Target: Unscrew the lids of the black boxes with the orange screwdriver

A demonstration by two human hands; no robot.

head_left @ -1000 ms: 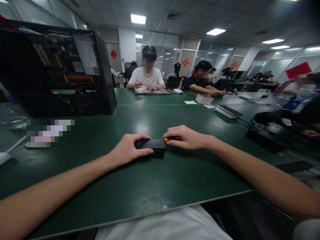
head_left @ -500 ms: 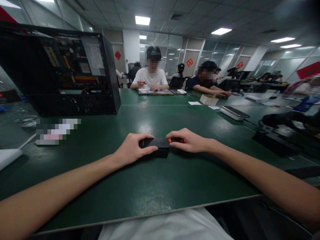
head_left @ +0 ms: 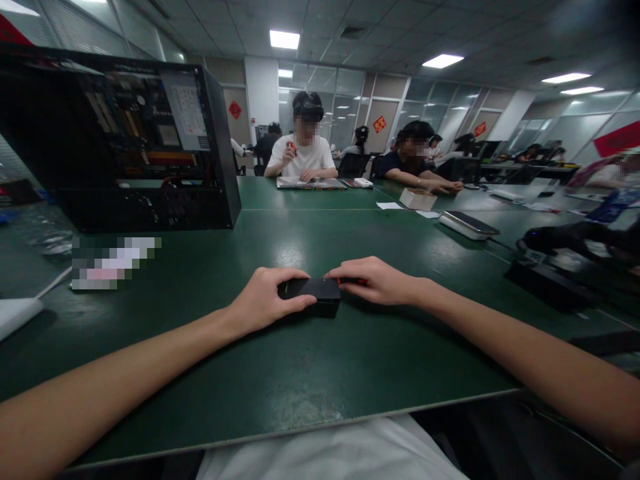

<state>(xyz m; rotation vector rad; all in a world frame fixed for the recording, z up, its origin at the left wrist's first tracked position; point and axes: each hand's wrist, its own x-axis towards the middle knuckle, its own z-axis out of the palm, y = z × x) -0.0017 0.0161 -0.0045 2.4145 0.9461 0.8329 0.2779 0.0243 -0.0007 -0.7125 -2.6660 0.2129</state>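
A small flat black box [head_left: 315, 291] lies on the green table [head_left: 310, 373] in front of me. My left hand [head_left: 263, 297] is wrapped round its left end, thumb along the near side and fingers over the far edge. My right hand [head_left: 377, 280] is closed on a small tool with an orange and black handle [head_left: 353, 281], whose end meets the box's right side. Most of the tool is hidden under my fingers.
An open black computer case [head_left: 125, 140] stands at the back left. A white object [head_left: 17, 313] lies at the left edge. Black gear with cables [head_left: 555, 273] sits at the right. People sit across the table with a flat device [head_left: 467, 225] and a small box [head_left: 417, 198].
My hands and the box have stayed nearly still; the view shifted slightly a second ago. The person opposite has lifted a hand with an orange thing up towards the face.
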